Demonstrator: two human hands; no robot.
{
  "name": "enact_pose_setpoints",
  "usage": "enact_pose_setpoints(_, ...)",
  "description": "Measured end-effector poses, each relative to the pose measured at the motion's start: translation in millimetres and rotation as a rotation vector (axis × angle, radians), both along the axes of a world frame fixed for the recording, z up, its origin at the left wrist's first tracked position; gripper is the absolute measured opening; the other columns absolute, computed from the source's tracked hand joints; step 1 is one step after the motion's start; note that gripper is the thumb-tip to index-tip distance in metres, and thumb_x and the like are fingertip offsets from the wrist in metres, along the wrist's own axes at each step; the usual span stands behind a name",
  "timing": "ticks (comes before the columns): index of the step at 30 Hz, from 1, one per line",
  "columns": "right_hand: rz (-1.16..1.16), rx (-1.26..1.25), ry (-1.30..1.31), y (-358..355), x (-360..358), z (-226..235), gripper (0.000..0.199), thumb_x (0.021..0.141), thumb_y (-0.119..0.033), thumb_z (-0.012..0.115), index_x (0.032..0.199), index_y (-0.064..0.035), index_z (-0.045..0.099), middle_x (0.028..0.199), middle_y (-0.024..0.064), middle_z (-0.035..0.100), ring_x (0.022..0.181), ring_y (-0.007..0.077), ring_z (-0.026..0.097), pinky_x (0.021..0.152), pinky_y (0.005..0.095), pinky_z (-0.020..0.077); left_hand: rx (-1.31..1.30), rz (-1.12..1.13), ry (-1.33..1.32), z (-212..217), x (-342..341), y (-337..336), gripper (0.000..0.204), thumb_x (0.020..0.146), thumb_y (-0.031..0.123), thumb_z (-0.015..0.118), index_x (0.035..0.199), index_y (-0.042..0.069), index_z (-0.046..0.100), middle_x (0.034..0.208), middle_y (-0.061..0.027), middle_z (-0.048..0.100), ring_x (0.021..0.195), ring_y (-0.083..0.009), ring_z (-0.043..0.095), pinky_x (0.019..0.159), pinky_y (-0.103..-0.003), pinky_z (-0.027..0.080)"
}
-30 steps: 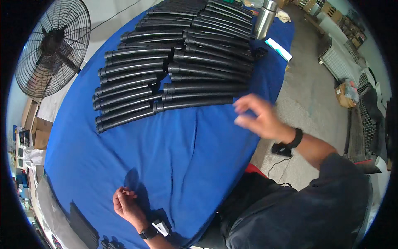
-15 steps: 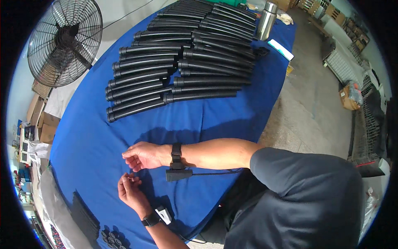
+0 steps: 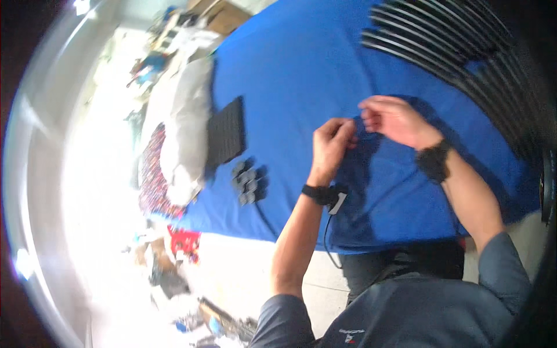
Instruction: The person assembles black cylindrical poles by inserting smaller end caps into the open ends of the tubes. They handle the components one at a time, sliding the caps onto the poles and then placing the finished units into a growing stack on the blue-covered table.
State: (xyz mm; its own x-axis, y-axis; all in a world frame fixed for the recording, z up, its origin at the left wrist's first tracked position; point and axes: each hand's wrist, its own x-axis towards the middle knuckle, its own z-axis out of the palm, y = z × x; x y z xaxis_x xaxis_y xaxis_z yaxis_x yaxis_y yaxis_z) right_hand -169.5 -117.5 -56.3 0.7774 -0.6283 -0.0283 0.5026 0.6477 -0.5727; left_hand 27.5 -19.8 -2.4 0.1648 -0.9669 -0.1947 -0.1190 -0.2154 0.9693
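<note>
Lying far left on the blue tablecloth [image 3: 301, 75] are a flat black ribbed panel [image 3: 226, 130] and a cluster of small dark caps [image 3: 249, 181]. I curl my left hand [image 3: 332, 142] fingers together beside my right hand [image 3: 394, 119], also curled; any pinched item is too blurred to tell. Black tubes [image 3: 452, 40] lie far right.
</note>
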Motion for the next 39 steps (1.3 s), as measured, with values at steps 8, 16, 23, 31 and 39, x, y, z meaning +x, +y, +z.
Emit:
enact_pose_setpoints(8, -0.037, -0.066, 0.166, 8.6, -5.7, 20.1, 0.022, 0.101, -0.027, 0.065, 0.108, -0.0069, 0.069, 0.095, 0.0021, 0.067, 0.087, 0.0135, 0.064, 0.084, 0.0310, 0.0525, -0.083, 0.212, -0.585, 74.7, 182.7, 19.9, 0.023, 0.096, 0.016, 0.068, 0.105, -0.004, 0.073, 0.081, -0.0056, 0.070, 0.073, -0.0129, 0.067, 0.062, -0.026, 0.054)
enact_pose_setpoints(16, 0.012, -0.059, 0.177, 7.1, -4.1, 22.7, 0.021, 0.103, -0.027, 0.062, 0.109, -0.0072, 0.067, 0.092, 0.0012, 0.066, 0.084, 0.0128, 0.065, 0.078, 0.0303, 0.0542, 0.121, 0.353, -1.167, 49.1, 315.8, 11.1, 0.032, 0.087, 0.025, 0.065, 0.109, 0.005, 0.077, 0.102, -0.0190, 0.076, 0.098, -0.0350, 0.073, 0.089, -0.043, 0.057)
enact_pose_setpoints(23, 0.004, -0.049, 0.191, 8.3, -3.3, 23.3, 0.021, 0.104, -0.025, 0.061, 0.111, -0.0061, 0.066, 0.091, 0.0017, 0.067, 0.083, 0.0131, 0.066, 0.078, 0.0308, 0.0549, 0.189, 0.277, -1.347, 4.3, 314.4, -12.2, 0.041, 0.085, 0.025, 0.065, 0.117, 0.002, 0.072, 0.112, -0.0229, 0.073, 0.110, -0.0398, 0.068, 0.096, -0.047, 0.053)
enact_pose_setpoints(31, 0.002, -0.048, 0.205, 10.1, -3.1, 27.2, 0.020, 0.103, -0.024, 0.062, 0.111, -0.0057, 0.066, 0.092, 0.0022, 0.067, 0.083, 0.0134, 0.065, 0.078, 0.0312, 0.0544, 0.366, 0.332, -1.070, 9.0, 312.4, -18.2, 0.043, 0.081, 0.033, 0.073, 0.110, 0.000, 0.075, 0.105, -0.0258, 0.074, 0.102, -0.0400, 0.071, 0.092, -0.046, 0.055)
enact_pose_setpoints(39, 0.034, -0.065, 0.187, 7.0, -3.9, 22.0, 0.024, 0.103, -0.025, 0.062, 0.115, -0.0046, 0.065, 0.099, 0.0057, 0.068, 0.091, 0.0171, 0.066, 0.084, 0.0338, 0.0547, 0.185, 0.236, -1.099, -10.9, 256.6, -29.0, 0.054, 0.080, 0.033, 0.074, 0.123, 0.001, 0.068, 0.109, -0.0235, 0.074, 0.103, -0.0402, 0.071, 0.093, -0.046, 0.055)
